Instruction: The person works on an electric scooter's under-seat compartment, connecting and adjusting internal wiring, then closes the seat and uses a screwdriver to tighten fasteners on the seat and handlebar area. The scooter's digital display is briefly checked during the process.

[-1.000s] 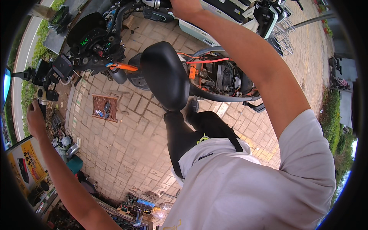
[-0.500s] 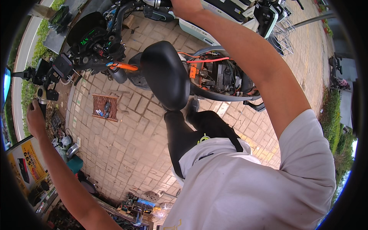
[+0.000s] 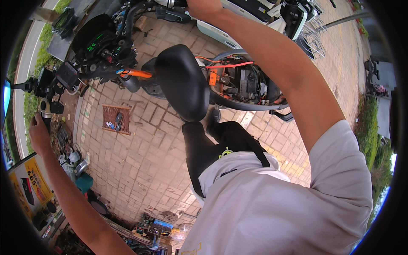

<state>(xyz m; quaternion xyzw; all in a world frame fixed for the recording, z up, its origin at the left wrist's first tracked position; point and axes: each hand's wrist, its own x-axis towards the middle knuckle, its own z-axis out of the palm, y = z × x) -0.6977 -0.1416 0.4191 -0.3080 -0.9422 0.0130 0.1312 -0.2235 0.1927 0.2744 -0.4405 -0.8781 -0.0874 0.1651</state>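
Red cable (image 3: 229, 65) across open scooter compartment (image 3: 244, 105)

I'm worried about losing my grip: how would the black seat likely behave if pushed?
The black seat may feel slippery, as it looks smooth and slightly shiny. Its plump, rounded shape suggests padding that gives a little but holds its form. Whether it would tip is uncertain, since its underside is hidden.

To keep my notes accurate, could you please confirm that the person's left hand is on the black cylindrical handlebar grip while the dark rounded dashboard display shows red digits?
Not quite: the head view shows green digits, not red, on the dark rounded dashboard display. The left hand is on the black cylindrical handlebar grip.
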